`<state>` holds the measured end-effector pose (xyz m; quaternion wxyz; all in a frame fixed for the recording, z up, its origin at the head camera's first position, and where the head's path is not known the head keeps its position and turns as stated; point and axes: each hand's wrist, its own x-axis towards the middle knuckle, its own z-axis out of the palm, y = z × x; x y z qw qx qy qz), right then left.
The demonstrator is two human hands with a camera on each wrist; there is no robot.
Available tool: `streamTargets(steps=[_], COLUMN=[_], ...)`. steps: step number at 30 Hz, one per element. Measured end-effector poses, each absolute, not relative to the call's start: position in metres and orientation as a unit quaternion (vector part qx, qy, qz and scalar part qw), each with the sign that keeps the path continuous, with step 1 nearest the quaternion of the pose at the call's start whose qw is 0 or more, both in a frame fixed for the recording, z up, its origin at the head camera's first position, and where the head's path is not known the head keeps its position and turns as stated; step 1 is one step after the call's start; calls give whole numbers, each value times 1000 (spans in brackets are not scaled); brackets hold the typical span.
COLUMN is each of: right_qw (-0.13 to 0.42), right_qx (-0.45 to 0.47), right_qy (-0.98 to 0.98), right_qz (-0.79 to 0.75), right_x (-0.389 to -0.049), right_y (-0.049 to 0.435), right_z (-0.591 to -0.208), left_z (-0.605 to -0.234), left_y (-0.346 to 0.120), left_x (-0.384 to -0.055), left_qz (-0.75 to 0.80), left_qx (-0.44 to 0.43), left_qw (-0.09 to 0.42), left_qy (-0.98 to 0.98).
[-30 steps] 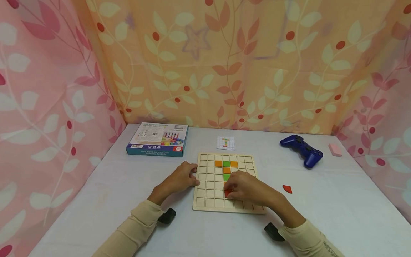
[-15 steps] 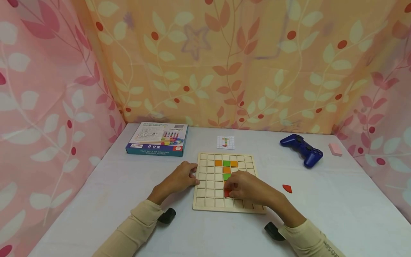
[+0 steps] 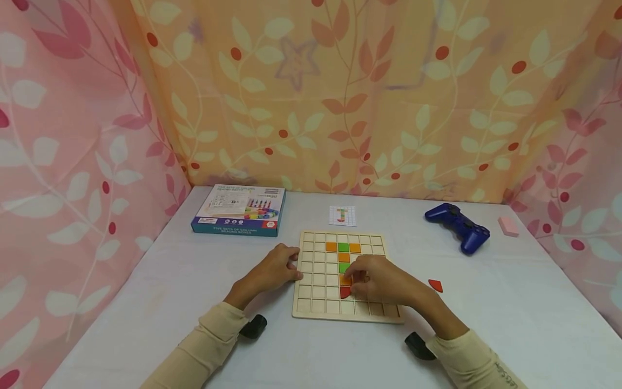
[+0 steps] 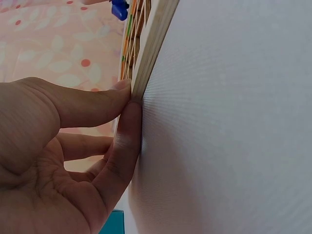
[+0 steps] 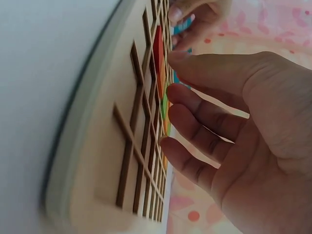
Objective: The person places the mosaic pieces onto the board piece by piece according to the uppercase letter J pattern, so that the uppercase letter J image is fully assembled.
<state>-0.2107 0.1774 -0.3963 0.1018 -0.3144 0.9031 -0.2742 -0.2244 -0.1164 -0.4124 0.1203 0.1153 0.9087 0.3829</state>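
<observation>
A square wooden grid board [image 3: 311,308] lies on the white table. Orange and green square tiles fill a T shape in it, with a red quarter-round tile [image 3: 345,292] at the foot of the column. My left hand [image 3: 273,268] pinches the board's left edge between thumb [image 4: 97,105] and index finger, as the left wrist view shows. Over the board, my right hand [image 3: 381,279] is just right of the red tile, fingers loosely bent and nothing between them [image 5: 243,126]. A second red quarter-round tile [image 3: 435,285] lies on the table to the right.
Behind the board lies a small pattern card [image 3: 342,216] with a coloured T-like figure. A flat boxed set [image 3: 238,212] is at the back left. A blue game controller [image 3: 457,228] and a pink block [image 3: 508,227] sit at the back right.
My right hand has drawn slightly right, away from the red tile on the board, so more of it and the orange tile above shows. The left hand stays at the board's edge.
</observation>
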Motion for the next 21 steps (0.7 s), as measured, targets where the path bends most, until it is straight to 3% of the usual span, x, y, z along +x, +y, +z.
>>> streamTargets(steps=[21], right_qw=[10], right_qx=[-232], right_qy=[943], right_qz=[-239], right_x=[-201], right_y=[291], right_z=[-395], left_z=[-413], left_y=[-114], left_x=[-223], left_qz=[386], left_qx=[120], left_qw=[119], left_qy=[907])
